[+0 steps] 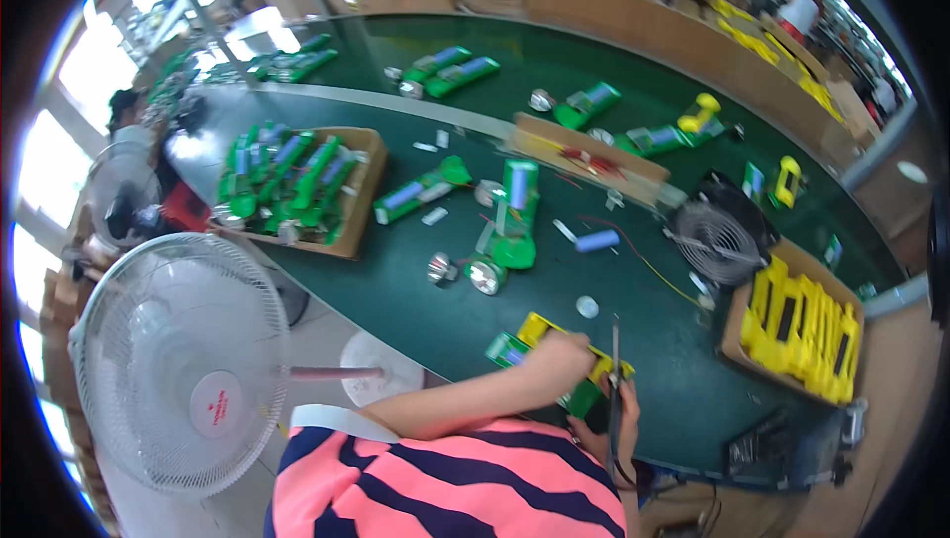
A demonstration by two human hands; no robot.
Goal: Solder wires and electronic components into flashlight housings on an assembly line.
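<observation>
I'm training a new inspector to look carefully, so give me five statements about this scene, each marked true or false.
1. The white fan stands left of the green table. True.
2. The right carton holds yellow parts. True.
3. The left carton holds only yellow parts. False: it holds green parts.
4. The loose blue cylinder lies inside a carton. False: it lies on the table.
5. The left hand is at a yellow piece. True.

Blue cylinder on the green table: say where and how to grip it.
Likely best: pinch the blue cylinder across its middle from above; it lies on its side, roughly left to right, with a slim white strip by its left end and a thin yellow wire off its right.
</observation>
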